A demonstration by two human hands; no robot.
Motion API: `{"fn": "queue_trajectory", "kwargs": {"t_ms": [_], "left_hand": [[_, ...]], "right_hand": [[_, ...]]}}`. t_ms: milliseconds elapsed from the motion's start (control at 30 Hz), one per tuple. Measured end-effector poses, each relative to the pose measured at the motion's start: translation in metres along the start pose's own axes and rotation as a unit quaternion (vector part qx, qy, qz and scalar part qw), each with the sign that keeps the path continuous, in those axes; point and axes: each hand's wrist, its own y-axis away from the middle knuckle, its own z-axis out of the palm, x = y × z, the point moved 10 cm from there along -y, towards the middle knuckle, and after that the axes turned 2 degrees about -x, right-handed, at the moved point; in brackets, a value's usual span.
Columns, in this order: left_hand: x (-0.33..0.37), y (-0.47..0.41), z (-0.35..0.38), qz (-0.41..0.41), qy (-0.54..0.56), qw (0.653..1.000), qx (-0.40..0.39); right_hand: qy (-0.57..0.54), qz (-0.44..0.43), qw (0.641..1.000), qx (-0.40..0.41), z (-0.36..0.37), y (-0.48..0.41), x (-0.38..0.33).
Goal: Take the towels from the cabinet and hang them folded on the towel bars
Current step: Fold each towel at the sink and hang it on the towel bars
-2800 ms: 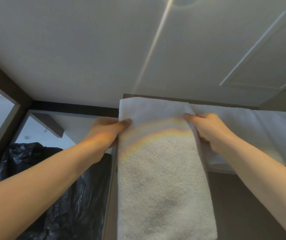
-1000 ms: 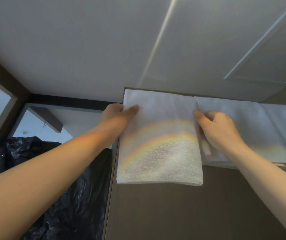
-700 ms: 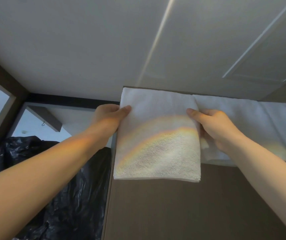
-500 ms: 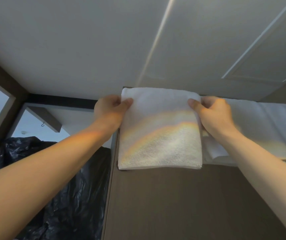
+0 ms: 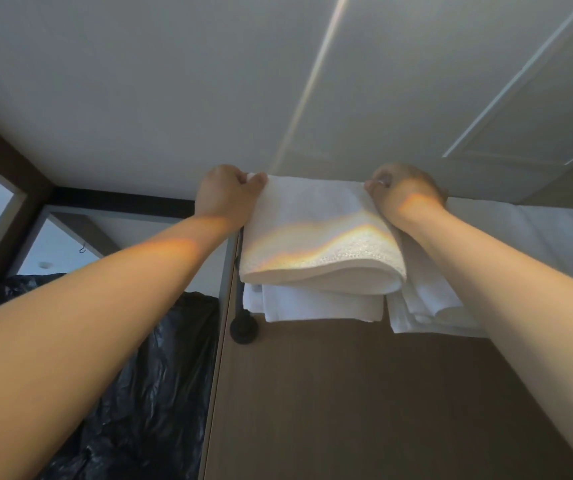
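Observation:
A folded white towel [image 5: 319, 237] lies draped over a towel bar high on a brown wall panel, its folded edge bulging toward me. My left hand [image 5: 226, 195] grips its upper left corner and my right hand [image 5: 406, 192] grips its upper right corner. Only the bar's black round mount [image 5: 243, 329] shows, below the towel's left end. More white towel layers [image 5: 323, 308] hang underneath. A second white towel [image 5: 527, 233] hangs to the right, partly behind my right arm.
The brown wall panel [image 5: 364, 403] fills the lower middle. A black plastic bag [image 5: 146, 393] hangs at the lower left beside a dark-framed opening [image 5: 11, 161]. The white ceiling [image 5: 209, 81] is close above the hands.
Both hands moved up from the towel's sides to its top corners. The towel's front flap has lifted and shortened, exposing lower layers and the bar's mount.

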Motion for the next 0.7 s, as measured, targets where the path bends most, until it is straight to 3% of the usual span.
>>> {"fn": "queue_trajectory", "kwargs": {"t_ms": [200,367,467,567,633,700], "left_hand": [[-0.001,0.003,0.000,0.013,-0.007,1.000,0.003],[-0.008,0.029,0.005,-0.034,0.022,0.999,-0.023],[-0.028,0.055,0.024,-0.097,0.111,0.981,-0.122],[-0.035,0.083,0.049,-0.153,0.274,0.913,-0.259],[-0.034,0.091,0.056,-0.139,0.319,0.892,-0.290],[-0.035,0.093,0.053,-0.114,0.318,0.899,-0.278]], "right_hand": [[0.057,-0.062,0.994,-0.075,0.016,0.008,-0.008],[0.058,-0.070,0.994,-0.067,0.016,0.017,-0.009],[-0.057,-0.074,0.995,-0.043,0.008,0.030,-0.006],[-0.187,-0.072,0.980,0.019,-0.007,0.058,0.002],[-0.216,-0.047,0.975,0.037,-0.009,0.076,0.012],[-0.225,0.007,0.974,-0.011,0.005,0.087,0.026]]}}
